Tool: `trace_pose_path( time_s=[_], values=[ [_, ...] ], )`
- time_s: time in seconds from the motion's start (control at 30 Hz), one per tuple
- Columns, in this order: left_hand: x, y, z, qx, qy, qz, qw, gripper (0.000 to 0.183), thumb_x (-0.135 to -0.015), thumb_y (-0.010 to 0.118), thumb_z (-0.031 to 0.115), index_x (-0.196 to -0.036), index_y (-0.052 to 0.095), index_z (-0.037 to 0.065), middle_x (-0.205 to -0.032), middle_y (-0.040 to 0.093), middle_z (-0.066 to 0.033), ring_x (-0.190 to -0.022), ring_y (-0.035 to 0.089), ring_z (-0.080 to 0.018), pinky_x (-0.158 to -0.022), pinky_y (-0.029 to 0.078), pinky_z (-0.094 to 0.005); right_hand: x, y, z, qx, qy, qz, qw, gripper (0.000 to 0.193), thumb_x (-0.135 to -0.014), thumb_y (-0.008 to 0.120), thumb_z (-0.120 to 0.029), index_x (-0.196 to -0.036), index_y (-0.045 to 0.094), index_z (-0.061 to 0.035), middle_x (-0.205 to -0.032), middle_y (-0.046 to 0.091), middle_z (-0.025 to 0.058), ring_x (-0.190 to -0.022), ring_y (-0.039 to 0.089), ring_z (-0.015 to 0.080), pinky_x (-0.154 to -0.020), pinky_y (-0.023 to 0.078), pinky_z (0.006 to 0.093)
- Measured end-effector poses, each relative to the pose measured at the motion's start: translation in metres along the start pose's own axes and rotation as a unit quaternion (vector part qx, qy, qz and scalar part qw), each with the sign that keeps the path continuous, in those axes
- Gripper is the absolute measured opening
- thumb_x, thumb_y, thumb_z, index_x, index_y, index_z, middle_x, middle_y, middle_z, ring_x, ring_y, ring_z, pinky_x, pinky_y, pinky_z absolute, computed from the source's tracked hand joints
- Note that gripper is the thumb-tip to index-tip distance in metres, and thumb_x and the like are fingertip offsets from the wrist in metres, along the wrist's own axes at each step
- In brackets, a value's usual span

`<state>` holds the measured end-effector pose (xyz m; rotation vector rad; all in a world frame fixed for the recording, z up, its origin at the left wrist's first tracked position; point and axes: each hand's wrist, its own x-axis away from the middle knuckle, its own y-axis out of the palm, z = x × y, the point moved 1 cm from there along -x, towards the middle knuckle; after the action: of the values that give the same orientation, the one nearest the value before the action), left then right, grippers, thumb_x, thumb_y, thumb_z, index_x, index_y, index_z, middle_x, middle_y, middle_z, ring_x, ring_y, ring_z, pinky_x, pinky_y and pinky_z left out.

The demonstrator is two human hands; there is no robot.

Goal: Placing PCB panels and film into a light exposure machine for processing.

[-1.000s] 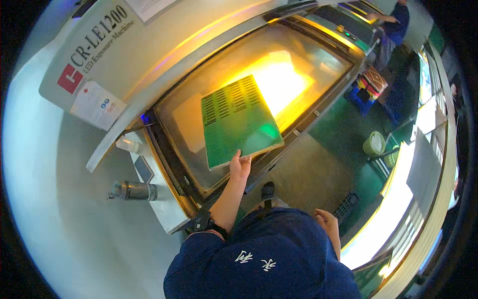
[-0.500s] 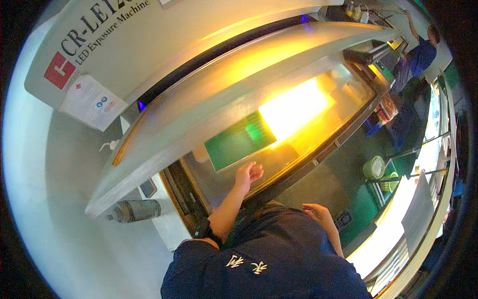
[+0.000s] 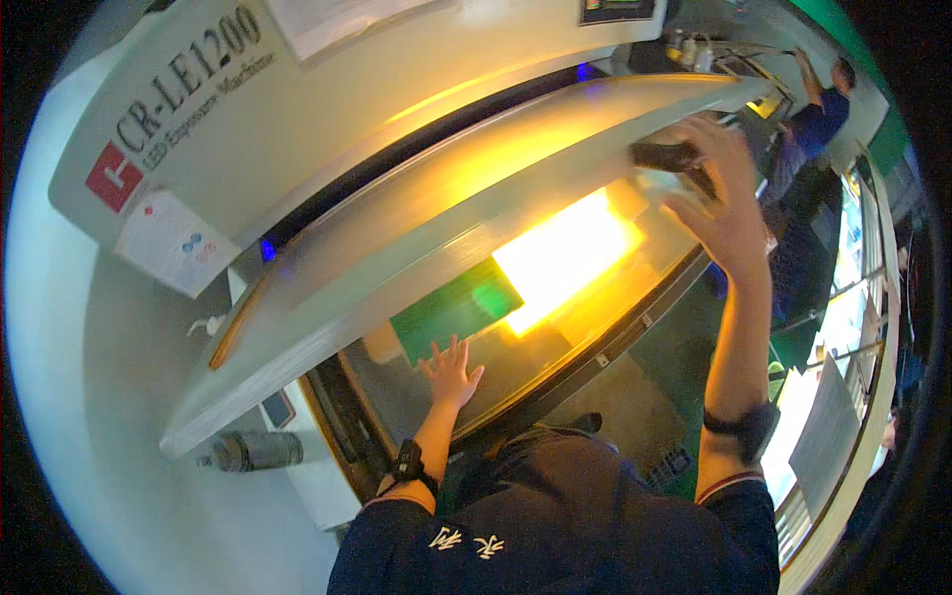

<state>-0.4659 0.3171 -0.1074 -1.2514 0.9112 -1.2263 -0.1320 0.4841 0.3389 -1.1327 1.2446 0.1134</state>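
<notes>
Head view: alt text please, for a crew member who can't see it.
Left hand, fingers spread, at the near edge of a green panel on a machine's brightly lit bed, beneath a partly open pale lid. Blurred right hand raised beside a dark fitting toward the far right; whether they touch is unclear.

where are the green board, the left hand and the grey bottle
Green board point(image 3: 451, 313): head view, middle of its visible upper face.
Left hand point(image 3: 451, 382): head view, back of the hand.
Grey bottle point(image 3: 262, 451): head view, side of its body.
</notes>
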Motion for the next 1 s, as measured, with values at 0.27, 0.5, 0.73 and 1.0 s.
trace_pose_path(
  time_s=[0.27, 0.5, 0.73, 1.0],
  values=[
    [0.009, -0.016, 0.021, 0.028, 0.007, 0.030, 0.999, 0.087, -0.090, 0.045, 0.065, -0.155, 0.022, 0.012, -0.164, 0.007, -0.0110, -0.148, 0.005, -0.0451, -0.109, 0.002, -0.0740, 0.009, 0.016, 0.019, 0.029, -0.001, -0.064, 0.998, 0.038, -0.067, 0.082, -0.036, -0.094, 0.063, -0.0155, -0.105, 0.062, 0.0079, -0.112, 0.054, 0.0333, -0.108, 0.032, 0.0550],
    [0.061, -0.116, 0.152, 0.364, 0.310, -0.150, 0.866, 0.078, -0.097, 0.051, 0.051, -0.154, 0.022, 0.007, -0.161, 0.017, -0.0173, -0.150, 0.011, -0.0344, -0.119, 0.010, -0.0513, 0.122, 0.004, 0.010, 0.079, 0.031, -0.146, 0.986, 0.030, -0.064, 0.083, -0.036, -0.084, 0.069, -0.0186, -0.087, 0.065, 0.0031, -0.091, 0.062, 0.0248, -0.094, 0.040, 0.0436],
    [0.061, -0.125, 0.203, 0.377, 0.442, -0.341, 0.739, 0.064, -0.098, 0.054, 0.039, -0.151, 0.032, 0.012, -0.158, 0.027, -0.0153, -0.146, 0.024, -0.0319, -0.120, 0.017, -0.0453, 0.328, 0.107, 0.042, 0.145, 0.054, -0.641, 0.752, 0.047, -0.077, 0.070, -0.060, -0.079, 0.075, -0.0134, -0.078, 0.072, 0.0071, -0.080, 0.070, 0.0285, -0.074, 0.050, 0.0444],
    [0.012, -0.035, 0.016, 0.089, -0.154, -0.072, 0.981, 0.076, -0.091, 0.043, 0.065, -0.151, 0.036, 0.018, -0.162, 0.018, -0.0064, -0.147, 0.013, -0.0430, -0.112, 0.005, -0.0703, 0.379, 0.164, 0.045, 0.124, 0.069, -0.759, 0.636, 0.049, -0.079, 0.066, -0.063, -0.089, 0.076, -0.0167, -0.085, 0.072, 0.0031, -0.094, 0.068, 0.0250, -0.094, 0.041, 0.0436]
  ],
)
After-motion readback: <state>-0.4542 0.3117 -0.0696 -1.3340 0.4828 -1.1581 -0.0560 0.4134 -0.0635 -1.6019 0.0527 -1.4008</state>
